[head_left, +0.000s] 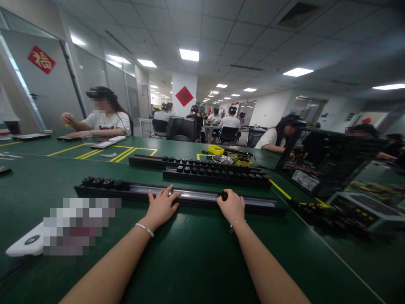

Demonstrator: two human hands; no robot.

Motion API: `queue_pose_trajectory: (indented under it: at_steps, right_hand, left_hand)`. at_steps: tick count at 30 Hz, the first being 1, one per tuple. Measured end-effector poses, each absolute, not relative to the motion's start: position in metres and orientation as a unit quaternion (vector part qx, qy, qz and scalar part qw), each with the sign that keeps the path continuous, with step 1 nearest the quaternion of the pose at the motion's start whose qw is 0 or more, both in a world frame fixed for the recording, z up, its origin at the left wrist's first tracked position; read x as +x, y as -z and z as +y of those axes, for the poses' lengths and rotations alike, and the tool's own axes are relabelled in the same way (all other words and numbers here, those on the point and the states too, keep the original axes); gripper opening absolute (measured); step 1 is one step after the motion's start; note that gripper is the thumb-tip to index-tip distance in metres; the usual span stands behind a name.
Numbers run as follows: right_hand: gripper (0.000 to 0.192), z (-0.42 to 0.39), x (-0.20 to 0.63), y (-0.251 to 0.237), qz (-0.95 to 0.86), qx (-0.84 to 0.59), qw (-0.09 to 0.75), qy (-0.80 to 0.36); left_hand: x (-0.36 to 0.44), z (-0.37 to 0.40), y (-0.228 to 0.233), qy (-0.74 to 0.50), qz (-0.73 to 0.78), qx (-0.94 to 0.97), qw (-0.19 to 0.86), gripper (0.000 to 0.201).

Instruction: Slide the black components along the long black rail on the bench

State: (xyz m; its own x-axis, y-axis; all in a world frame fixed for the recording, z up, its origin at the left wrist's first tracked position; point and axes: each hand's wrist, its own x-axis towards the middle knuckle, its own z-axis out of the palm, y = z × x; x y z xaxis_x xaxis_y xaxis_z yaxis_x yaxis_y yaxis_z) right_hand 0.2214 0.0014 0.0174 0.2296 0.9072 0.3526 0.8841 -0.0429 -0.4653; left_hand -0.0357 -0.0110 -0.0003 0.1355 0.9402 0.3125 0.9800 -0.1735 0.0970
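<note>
From the head camera, both bare hands rest on the nearest long black rail, which lies across the green tabletop parallel to its near edge. The left hand lies flat with fingers spread over the rail's shiny middle channel, pinning it down and pinching nothing. The right hand is curled, its fingertips pressed together around a small black knob sitting on the rail just right of the middle. A group of similar black knobs is lined up at the rail's left end. Two more rails, filled with knobs, lie further back toward the far edge. A white device sits near the left near corner, and an open computer case stands at the right edge.

Judging by this, the step in hand is moving a single knob along the channel. The next move seems to call for a steady bracing left hand while the right guides the knob without tipping it out.
</note>
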Motion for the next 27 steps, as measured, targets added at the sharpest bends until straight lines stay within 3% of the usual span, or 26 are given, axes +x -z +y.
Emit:
queue_pose_trajectory:
  at_steps: [27]
  right_hand:
    - [0.032,0.003,0.233,-0.016,-0.609,-0.725,0.321,-0.019]
  left_hand:
    - [-0.035,-0.012,-0.002,0.148,-0.641,-0.751,0.059,0.038]
